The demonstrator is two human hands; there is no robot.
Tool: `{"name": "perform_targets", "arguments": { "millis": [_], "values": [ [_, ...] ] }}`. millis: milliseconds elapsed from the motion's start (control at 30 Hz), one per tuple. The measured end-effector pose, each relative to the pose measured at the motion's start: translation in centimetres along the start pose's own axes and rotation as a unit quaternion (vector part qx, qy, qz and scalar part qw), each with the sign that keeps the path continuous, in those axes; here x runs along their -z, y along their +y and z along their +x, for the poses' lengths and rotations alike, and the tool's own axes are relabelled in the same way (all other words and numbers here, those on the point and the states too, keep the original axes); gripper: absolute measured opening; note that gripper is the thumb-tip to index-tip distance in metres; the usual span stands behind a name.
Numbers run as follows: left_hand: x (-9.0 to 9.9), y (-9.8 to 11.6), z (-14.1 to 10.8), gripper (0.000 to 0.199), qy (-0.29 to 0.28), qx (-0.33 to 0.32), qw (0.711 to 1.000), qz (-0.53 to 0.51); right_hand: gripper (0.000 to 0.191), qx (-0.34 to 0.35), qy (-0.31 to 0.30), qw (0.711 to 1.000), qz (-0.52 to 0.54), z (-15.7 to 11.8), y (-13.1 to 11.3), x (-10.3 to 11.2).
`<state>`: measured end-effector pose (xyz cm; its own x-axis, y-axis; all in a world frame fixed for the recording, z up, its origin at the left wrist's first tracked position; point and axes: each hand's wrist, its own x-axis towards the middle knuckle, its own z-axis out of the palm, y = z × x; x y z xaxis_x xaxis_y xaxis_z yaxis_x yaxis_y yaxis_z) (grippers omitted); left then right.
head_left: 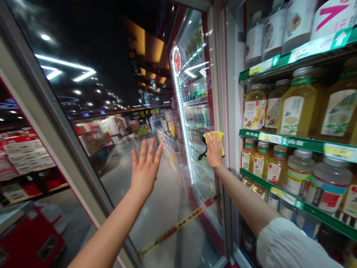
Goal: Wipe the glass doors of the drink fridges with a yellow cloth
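The glass door (pixel 170 201) of a drinks cooler stands swung out before me. My left hand (pixel 145 169) is raised at the pane with its fingers spread and nothing in it; whether the palm touches the glass I cannot tell. Farther right, near the door's frame, my right hand (pixel 214 150) lies over a yellow cloth (pixel 221 138) with a dark edge and a black loop, holding it at the pane. Part of the cloth is hidden under the fingers.
To the right, cooler shelves hold several drink bottles (pixel 297 106) behind green price rails (pixel 284 139). Through the glass another lit cooler (pixel 192 100) shows. A patterned strip (pixel 178 225) crosses the lower pane. At left are stacked boxes (pixel 28 156) and a red case (pixel 30 234).
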<state>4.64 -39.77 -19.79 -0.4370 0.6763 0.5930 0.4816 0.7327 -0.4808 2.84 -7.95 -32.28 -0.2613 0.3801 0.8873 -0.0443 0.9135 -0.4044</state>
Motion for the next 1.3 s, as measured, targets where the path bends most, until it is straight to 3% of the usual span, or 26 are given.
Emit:
{"name": "perform_targets", "arguments": {
  "millis": [100, 167, 267, 367, 467, 567, 733, 800, 900, 1000, 1133, 1233, 1300],
  "values": [
    [0.2, 0.0, -0.1, 0.134, -0.006, 0.001, 1.0, 0.0, 0.053, 0.001, -0.011, 1.0, 0.004, -6.5, 2.1, -0.8],
    [0.4, 0.1, -0.1, 0.134, -0.015, 0.0, 1.0, 0.002, 0.052, 0.006, -0.025, 0.999, 0.023, -9.1, 2.6, -1.5],
    [0.9, 0.3, -0.2, 0.135, -0.037, 0.002, 0.999, 0.001, 0.054, -0.035, 0.032, 0.997, 0.057, -8.5, 1.0, -2.2],
    [1.3, 0.5, -0.2, 0.134, -0.049, 0.008, 0.999, 0.0, 0.055, -0.041, 0.094, 0.989, 0.102, -6.5, -2.8, -2.6],
    [1.3, 0.5, -0.3, 0.133, -0.036, 0.001, 0.999, -0.004, 0.048, 0.013, 0.07, 0.99, 0.121, -7.3, -5.9, -2.4],
    [1.2, 0.4, -0.4, 0.131, -0.023, -0.008, 1.0, -0.006, 0.04, 0.03, 0.048, 0.992, 0.111, -8.6, -6.3, -1.6],
    [1.3, 0.5, -0.4, 0.13, -0.055, 0.008, 0.998, -0.002, 0.04, -0.088, 0.152, 0.979, 0.1, -6.2, -6.7, -1.0],
    [1.3, 0.7, -0.3, 0.13, -0.064, 0.014, 0.998, -0.008, 0.041, -0.077, 0.121, 0.984, 0.109, -6.1, -8.7, -1.2],
    [1.6, 0.6, -0.1, 0.131, -0.065, 0.009, 0.998, -0.019, 0.042, 0.016, 0.009, 0.992, 0.127, -8.7, -11.2, -1.1],
    [2.7, -0.6, -0.2, 0.129, -0.094, -0.029, 0.995, -0.025, 0.04, 0.05, -0.015, 0.991, 0.127, -10.7, -11.2, -0.4],
    [5.0, -4.6, -2.0, 0.114, -0.13, -0.085, 0.988, 0.003, 0.043, -0.024, 0.064, 0.989, 0.13, -8.2, -11.0, -0.7],
    [6.2, -7.7, -4.6, 0.111, -0.105, -0.062, 0.992, 0.029, 0.044, -0.07, 0.112, 0.982, 0.138, -6.9, -13.7, -1.6],
    [6.7, -9.3, -6.2, 0.111, -0.087, -0.046, 0.994, 0.035, 0.045, -0.031, 0.067, 0.988, 0.134, -8.0, -15.7, -1.7]
  ]
}}
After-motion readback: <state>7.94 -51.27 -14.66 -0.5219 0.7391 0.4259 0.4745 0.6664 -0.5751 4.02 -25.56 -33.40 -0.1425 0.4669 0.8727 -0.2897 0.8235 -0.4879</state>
